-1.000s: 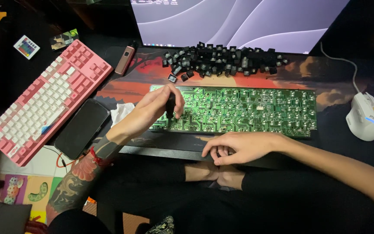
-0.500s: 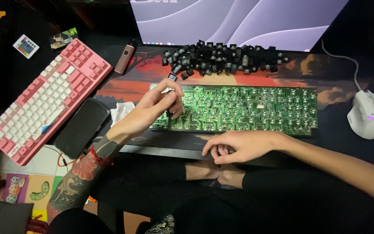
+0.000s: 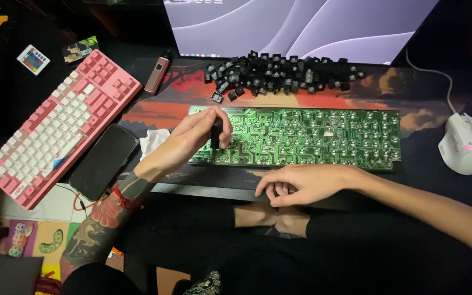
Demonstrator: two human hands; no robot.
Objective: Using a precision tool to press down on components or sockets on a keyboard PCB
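Left hand (image 3: 195, 136) pinches a small dark tool (image 3: 216, 133) on the bare circuit board (image 3: 323, 136) near the desk's front edge; right hand (image 3: 301, 184) rests relaxed, empty — a slip could scratch traces.

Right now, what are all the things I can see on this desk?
circuit board: one, green, middle of the desk mat
keycaps: a heap, black, behind the board
monitor: one, lit pale purple, at the back
pink keyboard: one, pink and white, left, lying at a slant
phone: one, black, between pink keyboard and board
mouse: one, white, wired, right
small remote: one, white, far left
left hand: fingers pinching a small black tool over the board's left end
right hand: resting on the desk edge, holding nothing visible
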